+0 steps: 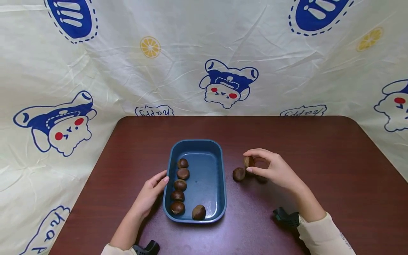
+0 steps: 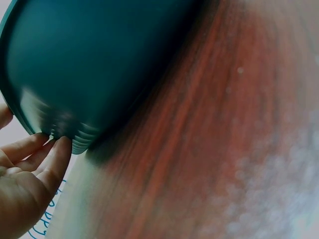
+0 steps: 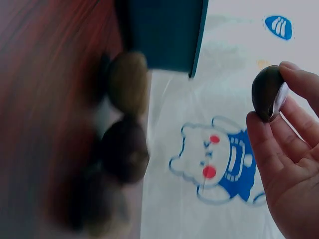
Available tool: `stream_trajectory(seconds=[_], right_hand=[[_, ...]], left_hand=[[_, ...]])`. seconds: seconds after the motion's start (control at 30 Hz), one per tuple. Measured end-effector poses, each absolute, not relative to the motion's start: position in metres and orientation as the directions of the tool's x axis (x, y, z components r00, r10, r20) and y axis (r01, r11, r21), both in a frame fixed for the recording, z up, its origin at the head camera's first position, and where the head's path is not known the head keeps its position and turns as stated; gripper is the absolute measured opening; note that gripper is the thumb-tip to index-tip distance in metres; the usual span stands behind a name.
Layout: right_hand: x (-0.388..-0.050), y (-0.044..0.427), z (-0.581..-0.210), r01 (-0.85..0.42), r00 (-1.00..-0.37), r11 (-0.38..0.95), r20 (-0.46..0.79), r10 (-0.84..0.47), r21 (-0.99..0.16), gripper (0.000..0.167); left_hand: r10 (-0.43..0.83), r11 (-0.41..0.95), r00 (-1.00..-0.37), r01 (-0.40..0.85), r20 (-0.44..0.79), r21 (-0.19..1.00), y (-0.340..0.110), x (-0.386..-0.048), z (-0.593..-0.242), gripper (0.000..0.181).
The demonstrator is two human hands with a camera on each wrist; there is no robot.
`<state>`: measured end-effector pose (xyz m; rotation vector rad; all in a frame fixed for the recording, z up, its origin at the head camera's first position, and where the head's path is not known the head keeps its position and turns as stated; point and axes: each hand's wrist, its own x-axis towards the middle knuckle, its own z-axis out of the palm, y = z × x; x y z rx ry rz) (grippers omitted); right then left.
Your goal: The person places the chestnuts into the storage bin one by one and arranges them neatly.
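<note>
A blue rectangular tray (image 1: 208, 182) lies on the table. Along its left side runs a column of several brown chestnuts (image 1: 183, 173), and a separate chestnut (image 1: 199, 212) sits near its front wall. My left hand (image 1: 149, 193) grips the tray's left rim, with the thumb at the edge and fingertips against the outer wall in the left wrist view. Right of the tray, my right hand (image 1: 274, 170) pinches a chestnut (image 3: 267, 93) between thumb and fingers, above the table. Three loose chestnuts show below it in the right wrist view, one (image 1: 238, 174) nearest the tray; the hand partly hides the others in the head view.
The dark red-brown table (image 1: 143, 138) has rounded far corners. A white cloth (image 1: 178, 81) with blue cartoon prints hangs behind it and along its sides. Each wrist wears a black camera mount, such as the one on the right wrist (image 1: 287, 216).
</note>
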<state>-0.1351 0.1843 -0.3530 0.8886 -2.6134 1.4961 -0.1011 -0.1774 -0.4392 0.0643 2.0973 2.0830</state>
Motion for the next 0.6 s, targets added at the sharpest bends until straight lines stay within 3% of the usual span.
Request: stream_trajectory(seconds=[0.3, 0.6], right_hand=[[-0.152, 0.151, -0.370, -0.464, -0.770, 0.278, 0.227, -0.597, -0.841, 0.037], [-0.153, 0.106, -0.378, -0.575, -0.644, 0.294, 0.200, -0.739, -0.764, 0.035]], left_hand=[[0.157, 0.004, -0.981, -0.110, -0.110, 0.994, -0.177, -0.101, -0.440, 0.043], [0.163, 0.001, -0.980, -0.119, -0.118, 0.993, -0.177, -0.102, -0.440, 0.044]])
